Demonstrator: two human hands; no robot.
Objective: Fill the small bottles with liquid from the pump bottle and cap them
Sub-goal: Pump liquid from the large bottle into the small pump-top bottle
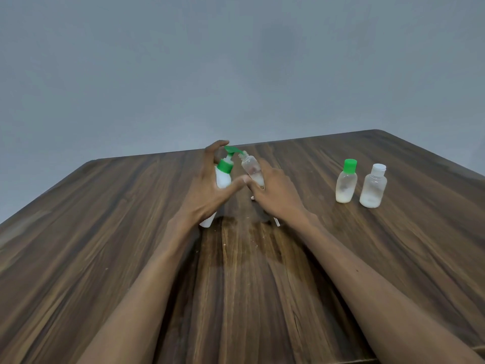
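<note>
A white pump bottle (pixel 223 178) with a green pump head stands at the table's middle. My left hand (pixel 207 190) wraps around its body, with the index finger arched over the pump head. My right hand (pixel 273 193) holds a small clear uncapped bottle (pixel 252 166), tilted so its open neck sits right under the green spout. A little whitish liquid shows in its lower part. To the right stand two small capped bottles, one with a green cap (pixel 347 181) and one with a white cap (pixel 374 186), both partly filled.
The wooden table (pixel 131 232) has small white specks and a dull smear in front of the hands. A small white object (pixel 277 222), partly hidden, lies under my right hand. A grey wall stands behind the table's far edge.
</note>
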